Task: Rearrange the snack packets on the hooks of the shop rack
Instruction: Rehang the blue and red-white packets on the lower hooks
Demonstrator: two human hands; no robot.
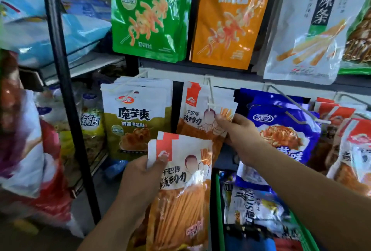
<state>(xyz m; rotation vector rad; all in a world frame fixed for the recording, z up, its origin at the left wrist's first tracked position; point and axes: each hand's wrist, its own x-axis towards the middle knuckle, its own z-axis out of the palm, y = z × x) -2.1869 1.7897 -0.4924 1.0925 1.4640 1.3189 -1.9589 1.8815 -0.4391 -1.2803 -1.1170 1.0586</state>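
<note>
Left hand (140,178) grips 2 orange packets (186,190) by the left edge; at 1 o'clock right hand (241,136) pinches the hung packet (196,110), wedged between olive packets (136,122) and blue packets (285,126).

The green packet (149,15) and the orange packet (226,21) each have a white top, black characters and a pale orange snack picture; the white packet (305,29) beside them carries a black panel. The olive packet (136,124) has a white top, the blue packet (285,130) shows a red-orange dish, and the held packet (180,172) and the hooked packet (193,110) are white with a red flag above orange sticks.
</note>
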